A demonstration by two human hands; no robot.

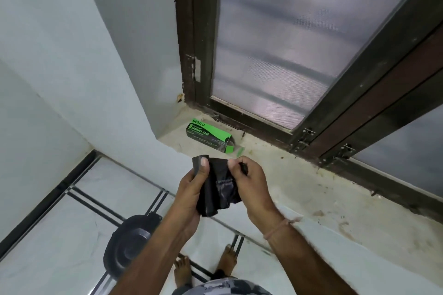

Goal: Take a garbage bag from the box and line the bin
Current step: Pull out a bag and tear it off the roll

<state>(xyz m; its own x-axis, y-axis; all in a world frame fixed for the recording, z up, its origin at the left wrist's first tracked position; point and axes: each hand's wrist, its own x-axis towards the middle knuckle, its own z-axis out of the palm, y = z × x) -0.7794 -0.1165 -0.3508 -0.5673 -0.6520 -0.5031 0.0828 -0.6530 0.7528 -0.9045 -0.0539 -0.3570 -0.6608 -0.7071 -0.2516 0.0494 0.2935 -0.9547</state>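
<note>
A folded black garbage bag (217, 187) hangs between both hands in front of the window sill. My left hand (191, 189) pinches its upper left corner with the thumb on top. My right hand (251, 182) grips its upper right edge. The green and black garbage bag box (208, 135) lies on the sill just beyond the hands, its right end open. The black bin (128, 245) stands on the floor at the lower left, its lid closed, partly hidden by my left forearm.
The dusty stone sill (299, 187) runs along a dark-framed window (275, 55) with frosted glass. A white wall (84, 67) juts out on the left. My bare feet (184, 270) stand on the white tiled floor (60, 235).
</note>
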